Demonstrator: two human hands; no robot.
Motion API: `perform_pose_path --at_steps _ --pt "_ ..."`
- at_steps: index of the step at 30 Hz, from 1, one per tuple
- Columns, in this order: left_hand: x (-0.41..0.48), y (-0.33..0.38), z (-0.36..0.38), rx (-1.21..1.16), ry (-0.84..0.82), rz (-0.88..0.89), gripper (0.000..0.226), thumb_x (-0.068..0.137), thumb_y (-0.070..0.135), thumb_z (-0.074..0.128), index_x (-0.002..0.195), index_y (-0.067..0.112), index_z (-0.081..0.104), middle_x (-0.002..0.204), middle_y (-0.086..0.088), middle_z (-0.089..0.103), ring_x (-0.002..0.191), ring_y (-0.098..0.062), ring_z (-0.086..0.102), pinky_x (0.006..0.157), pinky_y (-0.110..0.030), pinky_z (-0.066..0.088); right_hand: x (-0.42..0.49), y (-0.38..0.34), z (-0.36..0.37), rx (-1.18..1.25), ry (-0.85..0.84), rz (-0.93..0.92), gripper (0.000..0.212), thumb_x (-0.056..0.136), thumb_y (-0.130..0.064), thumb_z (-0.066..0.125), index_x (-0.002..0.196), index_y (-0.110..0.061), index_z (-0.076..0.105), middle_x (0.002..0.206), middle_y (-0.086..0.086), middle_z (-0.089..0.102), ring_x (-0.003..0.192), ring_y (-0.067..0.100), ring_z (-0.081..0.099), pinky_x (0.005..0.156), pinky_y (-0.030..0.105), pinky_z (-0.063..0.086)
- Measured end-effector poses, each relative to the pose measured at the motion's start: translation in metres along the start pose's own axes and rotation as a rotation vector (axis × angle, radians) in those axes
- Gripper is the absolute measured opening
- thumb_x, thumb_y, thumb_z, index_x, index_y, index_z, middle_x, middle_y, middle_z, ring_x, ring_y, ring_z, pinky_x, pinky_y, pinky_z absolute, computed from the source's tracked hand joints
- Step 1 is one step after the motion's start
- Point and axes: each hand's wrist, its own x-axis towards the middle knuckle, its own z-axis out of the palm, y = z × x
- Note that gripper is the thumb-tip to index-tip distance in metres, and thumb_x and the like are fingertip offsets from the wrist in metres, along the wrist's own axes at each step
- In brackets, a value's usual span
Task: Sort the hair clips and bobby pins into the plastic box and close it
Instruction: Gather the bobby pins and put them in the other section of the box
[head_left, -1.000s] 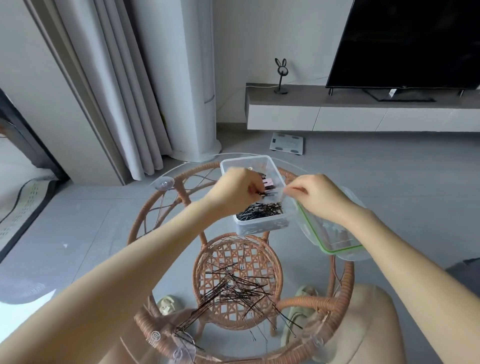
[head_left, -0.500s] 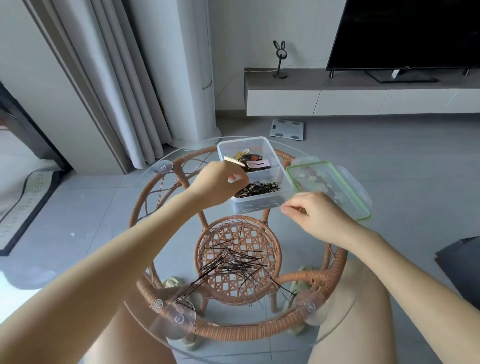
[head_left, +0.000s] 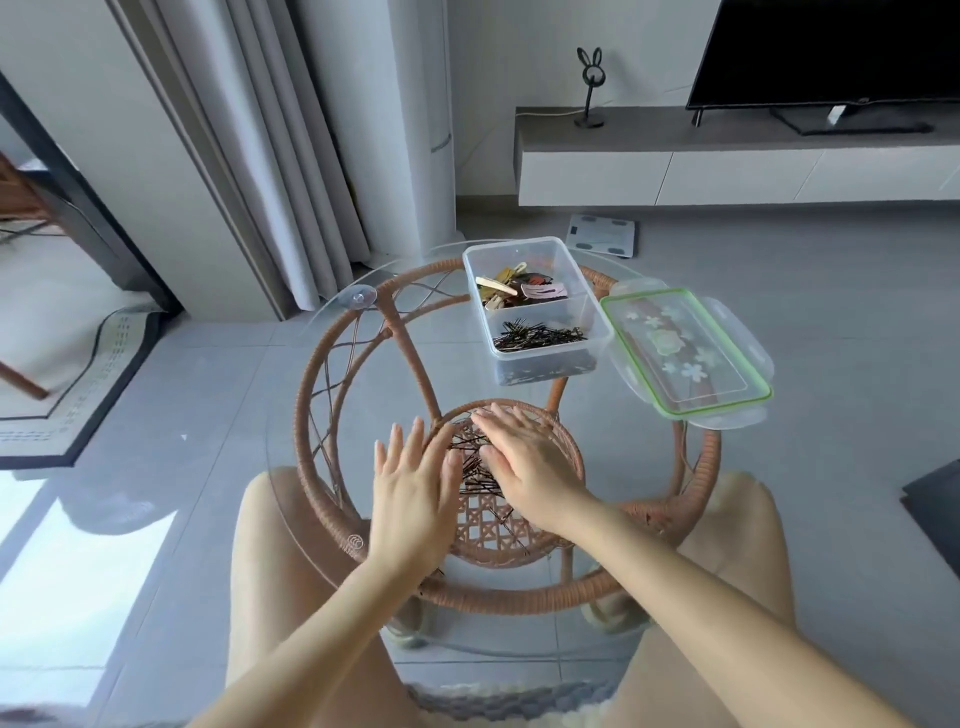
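A clear plastic box (head_left: 586, 291) stands open at the far side of the round glass table (head_left: 291, 467). Its far compartment holds coloured hair clips (head_left: 519, 290); its near one holds black bobby pins (head_left: 537, 335). The green-rimmed lid (head_left: 685, 353) lies flat to the right of the box. A loose pile of bobby pins (head_left: 475, 470) lies on the glass between my hands. My left hand (head_left: 415, 488) and my right hand (head_left: 524, 462) rest flat on the glass with fingers spread, one each side of the pile, partly covering it.
The rattan frame (head_left: 332, 395) shows through the glass top. My knees (head_left: 275, 519) sit under the near edge. A scale (head_left: 602, 234) lies on the floor beyond, with a TV bench (head_left: 727, 166) behind and curtains (head_left: 291, 156) at the left.
Both hands have left the box and come down to the near pile of bobby pins, opening flat around it. The camera has tilted down.
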Motion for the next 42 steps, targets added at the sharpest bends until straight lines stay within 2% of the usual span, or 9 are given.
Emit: perform_pose_path --at_steps 5,8,11,18,25,30,35,38,42 --pt "0.033 0.035 0.017 -0.221 0.031 -0.026 0.051 0.099 0.036 0.016 0.136 0.014 0.043 0.148 -0.009 0.038 0.143 -0.023 0.021 0.121 -0.036 0.004 -0.015 0.006 -0.013 0.373 -0.048 0.037 0.035 0.098 -0.019 0.036 0.13 -0.014 0.048 0.124 0.018 0.06 0.117 0.031 0.055 0.101 0.049 0.042" --pt "0.044 0.043 0.013 -0.56 0.027 -0.116 0.047 0.099 0.037 0.023 0.124 0.015 0.055 0.13 -0.006 0.059 0.129 -0.024 0.046 0.112 -0.043 0.032 -0.023 0.01 -0.032 0.577 0.073 0.132 0.035 0.097 -0.019 0.038 0.13 -0.016 0.049 0.126 0.002 0.06 0.119 0.01 0.053 0.104 0.024 0.04" --pt "0.043 0.044 0.001 -0.81 0.037 -0.162 0.042 0.099 0.036 0.028 0.119 0.015 0.06 0.124 -0.002 0.062 0.118 -0.017 0.055 0.104 -0.038 0.042 -0.039 0.024 -0.045 0.76 0.247 0.172 0.034 0.092 -0.026 0.039 0.12 -0.014 0.055 0.112 0.002 0.068 0.113 0.011 0.059 0.1 0.022 0.041" --pt "0.025 0.023 0.008 -0.329 0.124 -0.094 0.062 0.093 0.045 0.013 0.116 0.017 0.064 0.128 -0.002 0.061 0.132 -0.019 0.043 0.118 -0.035 0.011 -0.064 0.011 -0.013 0.827 0.628 0.262 0.021 0.093 -0.023 0.041 0.099 -0.014 0.059 0.099 0.004 0.067 0.098 0.004 0.06 0.088 0.009 0.04" --pt "0.028 0.054 0.019 -0.962 0.069 -0.205 0.042 0.096 0.038 0.031 0.11 0.02 0.066 0.11 -0.001 0.069 0.108 -0.015 0.061 0.103 -0.043 0.043 -0.012 -0.031 0.017 1.018 0.817 0.368 0.018 0.087 -0.02 0.039 0.085 -0.022 0.057 0.092 0.011 0.064 0.09 0.022 0.06 0.08 0.023 0.047" --pt "0.038 0.064 0.005 -1.28 0.05 -0.384 0.034 0.098 0.022 0.034 0.097 0.017 0.068 0.108 -0.004 0.068 0.113 -0.023 0.059 0.107 -0.039 0.04 -0.002 -0.038 0.006 1.216 0.78 0.438 0.028 0.094 -0.003 0.037 0.08 -0.018 0.056 0.088 0.012 0.062 0.087 0.022 0.058 0.081 0.027 0.047" --pt "0.035 0.029 -0.029 -0.739 -0.086 -0.214 0.029 0.094 0.035 0.044 0.106 0.019 0.065 0.11 0.002 0.065 0.108 -0.019 0.058 0.089 -0.027 0.042 -0.031 -0.005 -0.034 0.777 0.395 0.472 0.016 0.092 -0.016 0.048 0.099 -0.018 0.063 0.108 -0.001 0.066 0.106 0.015 0.059 0.095 0.03 0.045" --pt "0.015 0.022 -0.043 -0.022 -0.225 -0.065 0.064 0.078 0.07 0.042 0.109 0.017 0.059 0.109 -0.003 0.059 0.099 -0.019 0.056 0.085 -0.032 0.047 -0.036 0.004 -0.052 0.39 0.1 0.365 0.039 0.087 -0.009 0.053 0.124 -0.021 0.053 0.13 -0.007 0.053 0.121 0.008 0.045 0.099 0.023 0.033" --pt "-0.026 0.031 -0.041 0.397 -0.456 0.037 0.09 0.061 0.085 0.043 0.114 0.012 0.043 0.102 -0.002 0.051 0.092 -0.017 0.053 0.083 -0.028 0.047 -0.014 0.004 -0.046 0.164 -0.052 0.253 0.07 0.078 0.012 0.043 0.14 -0.018 0.035 0.151 -0.001 0.031 0.141 0.015 0.022 0.117 0.033 0.018"
